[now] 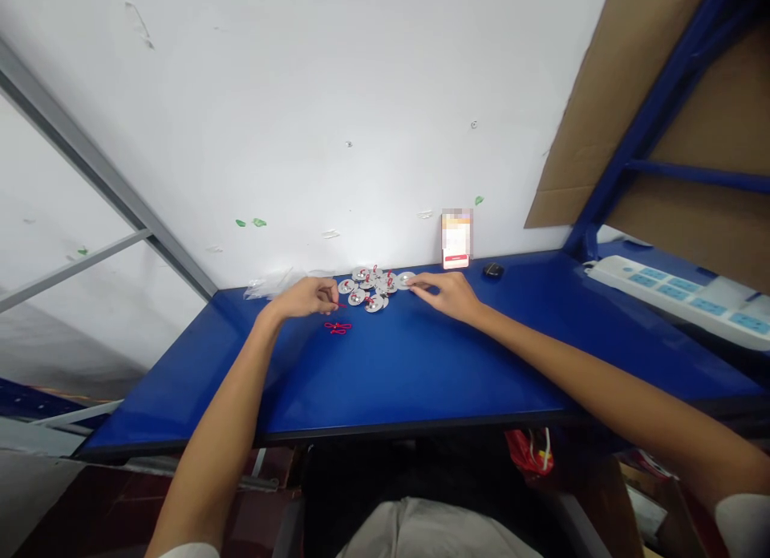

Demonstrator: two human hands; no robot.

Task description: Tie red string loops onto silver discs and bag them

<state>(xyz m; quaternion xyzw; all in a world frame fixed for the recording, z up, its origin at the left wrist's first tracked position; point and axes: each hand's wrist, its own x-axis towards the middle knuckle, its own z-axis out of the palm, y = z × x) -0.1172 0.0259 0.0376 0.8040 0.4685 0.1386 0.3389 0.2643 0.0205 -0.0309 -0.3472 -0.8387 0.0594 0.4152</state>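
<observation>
My left hand [316, 296] is closed in a pinch on a short red cord [341, 305], left of a heap of small silver finger cymbals [374, 303]. Several of those cymbals have red cord loops at their domed centres. On the heap's right side, my right hand [443, 292] grips the rim of one finger cymbal [406, 280] between thumb and fingers. I see no red loop on that one. Loose red cord loops [338, 328] lie on the table just below my left hand.
Clear plastic bags [280, 282] lie at the back left of the blue table [409, 374]. A phone [455, 239] leans upright against the white wall, with a small black object [493, 270] beside it. A white power strip [679, 297] is at the right.
</observation>
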